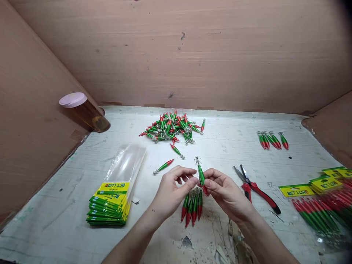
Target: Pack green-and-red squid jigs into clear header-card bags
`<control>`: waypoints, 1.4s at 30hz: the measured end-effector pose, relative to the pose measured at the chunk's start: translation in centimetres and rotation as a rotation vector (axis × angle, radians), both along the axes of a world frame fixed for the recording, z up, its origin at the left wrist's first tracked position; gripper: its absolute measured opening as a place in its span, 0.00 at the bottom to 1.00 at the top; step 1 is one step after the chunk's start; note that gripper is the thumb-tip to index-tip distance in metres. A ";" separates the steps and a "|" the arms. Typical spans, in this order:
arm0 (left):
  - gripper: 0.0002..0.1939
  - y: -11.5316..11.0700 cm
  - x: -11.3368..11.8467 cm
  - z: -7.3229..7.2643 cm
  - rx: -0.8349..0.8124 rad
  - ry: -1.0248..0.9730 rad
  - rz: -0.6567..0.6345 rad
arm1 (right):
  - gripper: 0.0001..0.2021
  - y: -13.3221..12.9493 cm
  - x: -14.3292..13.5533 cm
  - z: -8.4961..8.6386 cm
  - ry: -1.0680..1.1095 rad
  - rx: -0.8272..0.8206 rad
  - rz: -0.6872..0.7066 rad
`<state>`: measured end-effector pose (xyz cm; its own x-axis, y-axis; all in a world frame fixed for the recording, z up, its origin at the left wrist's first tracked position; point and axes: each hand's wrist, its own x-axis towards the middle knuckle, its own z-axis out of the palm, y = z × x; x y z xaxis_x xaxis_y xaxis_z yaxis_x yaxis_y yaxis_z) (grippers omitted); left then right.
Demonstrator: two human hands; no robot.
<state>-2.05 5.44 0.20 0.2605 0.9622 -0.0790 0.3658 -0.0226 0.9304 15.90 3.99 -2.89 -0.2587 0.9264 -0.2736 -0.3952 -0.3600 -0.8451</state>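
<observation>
A green and red fishing lure [201, 173] with a crown of metal hooks is pinched between the thumb and fingers of my right hand [225, 189]. Its hooks point up and its red tip points down. My left hand [176, 187] is just left of this lure, its thumb and index finger apart and its other fingers curled. Whether the left thumb touches the lure I cannot tell. Below both hands, several similar lures [195, 209] lie side by side on the table, red tips toward me, their hook ends partly hidden.
Loose lures [167, 126] are heaped at the back. Left lies a stack of plastic bags [123, 172], with a lidded jar [88, 113] behind. Red-handled pliers [255, 187] lie right of my hands. Packed lures [316, 209] and a small row of lures [271, 140] occupy the right.
</observation>
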 end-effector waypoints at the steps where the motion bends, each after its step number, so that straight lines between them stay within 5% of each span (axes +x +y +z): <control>1: 0.11 -0.5 0.4 0.0 -0.079 -0.170 -0.005 | 0.11 -0.4 -0.1 0.1 -0.015 0.022 -0.020; 5: 0.10 -1.3 1.1 -0.7 -0.320 -0.544 0.034 | 0.10 -1.6 -0.6 0.1 -0.110 0.104 -0.053; 9: 0.09 -1.2 0.7 -1.4 -0.416 -0.684 0.021 | 0.10 -1.2 -0.6 0.2 -0.200 0.196 0.007; 14: 0.08 -1.2 0.0 -2.0 -0.515 -0.765 -0.020 | 0.13 3.8 -0.5 -0.6 -0.674 0.421 -0.121; 20: 0.10 -1.4 -0.8 -2.6 -0.591 -0.822 -0.072 | 0.06 11.8 -3.5 -2.7 -0.987 0.580 -0.034; 28: 0.13 -1.5 -1.2 -2.5 -0.580 -0.863 -0.099 | 0.08 14.5 -8.0 -3.2 -1.372 0.590 0.083; 32: 0.13 -1.7 -1.3 -2.7 -0.586 -0.910 -0.128 | 0.10 12.4 -6.1 -1.2 -1.516 0.602 0.079; 35: 0.12 -1.9 -1.3 -2.8 -0.579 -0.957 -0.139 | 0.11 7.8 -1.5 -0.2 -1.691 0.550 0.019; 39: 0.10 -2.2 -1.0 -2.9 -0.614 -1.024 -0.131 | 0.20 -0.3 5.1 -2.6 -2.250 0.332 -0.016; 42: 0.10 -2.3 -0.9 -2.9 -0.620 -1.043 -0.139 | 0.20 -4.5 7.1 -5.4 -2.309 0.337 -0.083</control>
<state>-2.93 3.18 -2.66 0.5708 0.7946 -0.2069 -0.5325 0.5501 0.6433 22.96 -0.53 -8.31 0.1679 0.9731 0.1578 0.9479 -0.2033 0.2451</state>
